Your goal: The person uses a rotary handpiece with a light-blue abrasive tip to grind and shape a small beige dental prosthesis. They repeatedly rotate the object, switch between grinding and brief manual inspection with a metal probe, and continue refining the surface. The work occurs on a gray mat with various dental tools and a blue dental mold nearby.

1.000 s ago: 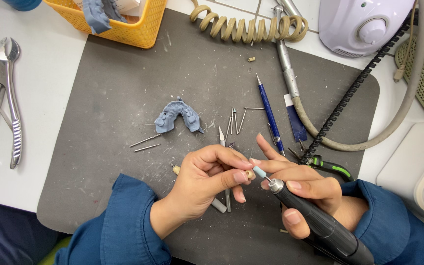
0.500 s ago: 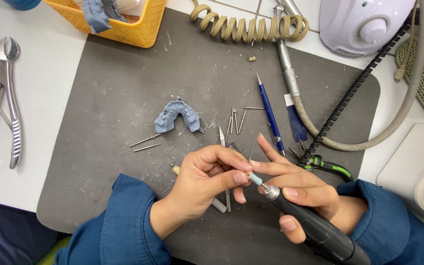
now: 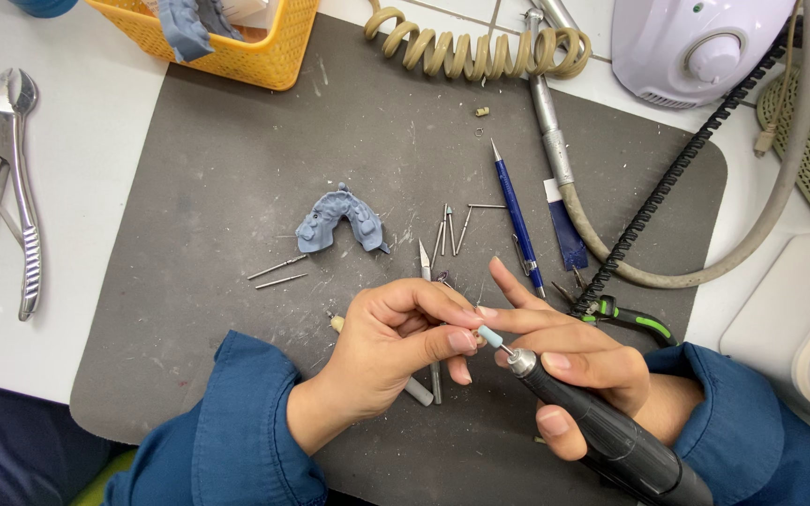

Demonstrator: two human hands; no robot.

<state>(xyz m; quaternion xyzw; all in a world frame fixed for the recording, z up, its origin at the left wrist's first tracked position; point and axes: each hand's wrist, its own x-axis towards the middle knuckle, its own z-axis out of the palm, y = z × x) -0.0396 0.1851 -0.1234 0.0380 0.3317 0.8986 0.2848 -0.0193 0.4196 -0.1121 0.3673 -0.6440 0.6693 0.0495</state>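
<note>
- Right hand (image 3: 592,375) wraps a black, matte, cylindrical rotary handpiece (image 3: 611,436); pale blue cylindrical polishing tip (image 3: 490,336) at its nose.
- Left hand (image 3: 396,342) pinched shut, fingertips touching that tip; whatever it holds is too small to make out.
- Hands touching each other.
- Beyond left hand: blue, rough, arch-shaped dental cast (image 3: 339,217) on dusty grey mat (image 3: 217,187), loose metal burs (image 3: 452,227) beside it.
- Handpiece's rear end cut off by the frame.

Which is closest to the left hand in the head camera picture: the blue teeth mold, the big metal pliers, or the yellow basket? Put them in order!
From the left hand:
1. Blue teeth mold, just above it on the mat.
2. Big metal pliers, far left, off the mat.
3. Yellow basket, top edge.
</note>
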